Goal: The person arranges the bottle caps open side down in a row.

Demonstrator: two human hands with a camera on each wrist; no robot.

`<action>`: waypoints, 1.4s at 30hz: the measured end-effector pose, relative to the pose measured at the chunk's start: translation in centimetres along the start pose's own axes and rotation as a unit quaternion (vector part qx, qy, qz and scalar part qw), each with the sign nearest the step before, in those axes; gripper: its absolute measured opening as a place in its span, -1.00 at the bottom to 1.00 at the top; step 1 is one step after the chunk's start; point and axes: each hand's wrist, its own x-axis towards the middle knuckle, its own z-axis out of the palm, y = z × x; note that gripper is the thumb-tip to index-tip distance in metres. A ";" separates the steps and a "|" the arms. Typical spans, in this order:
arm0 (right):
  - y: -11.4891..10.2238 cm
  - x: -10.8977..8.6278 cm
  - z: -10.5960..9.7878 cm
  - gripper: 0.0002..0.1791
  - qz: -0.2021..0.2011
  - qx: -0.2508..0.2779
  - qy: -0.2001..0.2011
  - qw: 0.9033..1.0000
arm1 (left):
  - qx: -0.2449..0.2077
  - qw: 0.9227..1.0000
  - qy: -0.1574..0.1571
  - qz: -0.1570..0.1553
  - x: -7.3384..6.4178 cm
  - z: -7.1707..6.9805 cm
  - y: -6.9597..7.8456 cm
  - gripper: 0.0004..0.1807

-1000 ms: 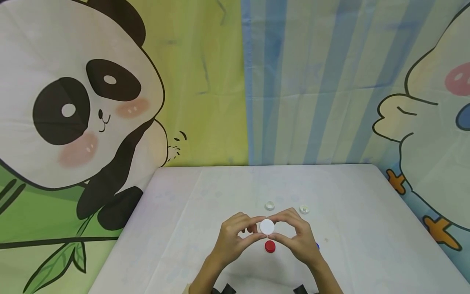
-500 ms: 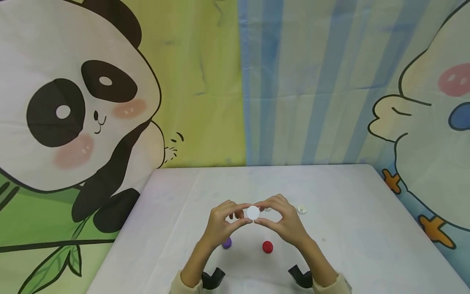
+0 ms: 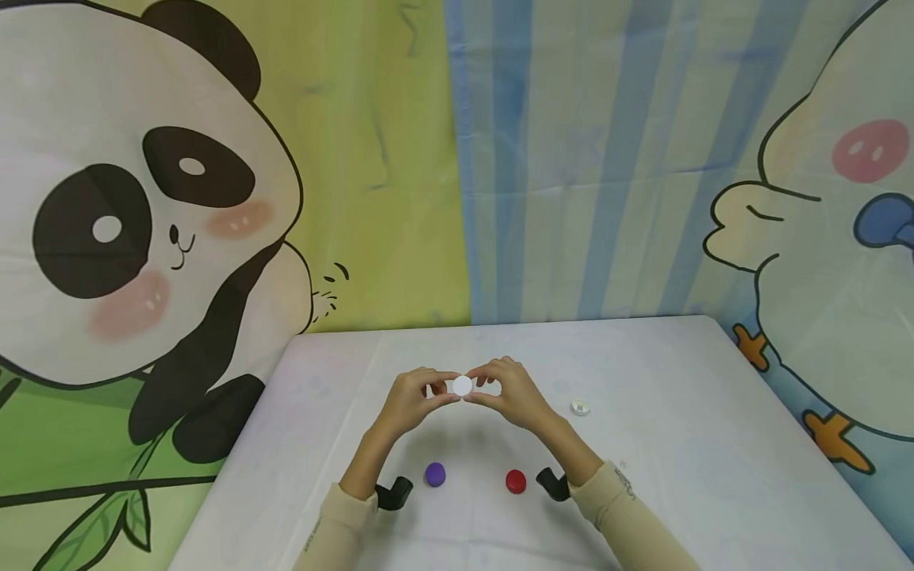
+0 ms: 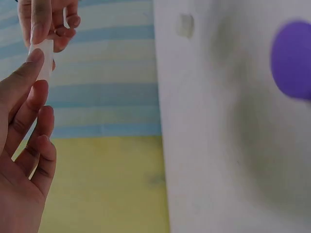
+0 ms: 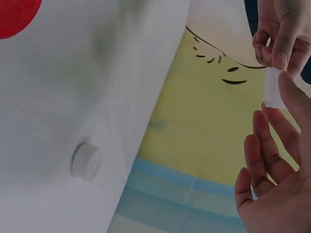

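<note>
Between both hands, above the table, is a white round bottle cap (image 3: 462,386), its flat face toward the head camera. My left hand (image 3: 412,399) pinches its left edge with thumb and forefinger. The right hand (image 3: 511,395) pinches the opposite edge in the same way. In the left wrist view the white cap (image 4: 45,60) shows side-on, with fingertips of the two hands close together. The right wrist view also has the cap (image 5: 273,88) edge-on, the other fingers loosely bent beside it.
On the white table (image 3: 664,476) a purple cap (image 3: 435,474) and a red cap (image 3: 516,481) lie near the forearms. A whitish cap (image 3: 580,407) sits farther back, right of the hands. Black wrist mounts (image 3: 394,493) jut inward. Printed curtains (image 3: 571,159) hang behind the table.
Both hands have moved forward and left, carrying the white cap with them. The purple cap has come into view; a pale cap and a blue one seen earlier are out of sight.
</note>
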 end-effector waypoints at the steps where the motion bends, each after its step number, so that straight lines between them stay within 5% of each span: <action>1: 0.3 0.3 0.5 -0.66 0.006 -0.008 -0.011 1.000 | -0.001 1.000 -0.008 -0.016 -0.1 0.0 -0.5 -0.68; 6: 1.6 1.5 2.9 -0.64 0.012 -0.067 -0.063 0.996 | 0.012 0.993 -0.055 -0.099 -0.7 0.5 -2.8 -0.67; 10: 2.1 2.1 4.5 -0.62 0.013 -0.129 -0.102 0.986 | 0.043 0.986 -0.090 -0.134 -1.3 0.8 -4.3 -0.67; 16: 2.7 3.0 6.1 -0.63 0.012 -0.183 -0.148 0.972 | 0.050 0.982 -0.118 -0.140 -1.9 1.5 -6.0 -0.68; 23: 4.4 3.6 7.3 -0.64 0.011 -0.231 -0.156 0.960 | 0.049 0.977 -0.142 -0.152 -1.4 2.8 -7.6 -0.67; 36: 4.7 3.4 8.5 -0.68 0.021 -0.239 -0.176 0.955 | 0.070 0.972 -0.154 -0.161 -2.2 3.3 -8.5 -0.71; 42: 4.7 3.3 7.7 -0.61 0.023 -0.257 -0.185 0.948 | 0.097 0.967 -0.162 -0.170 -2.1 2.7 -7.8 -0.69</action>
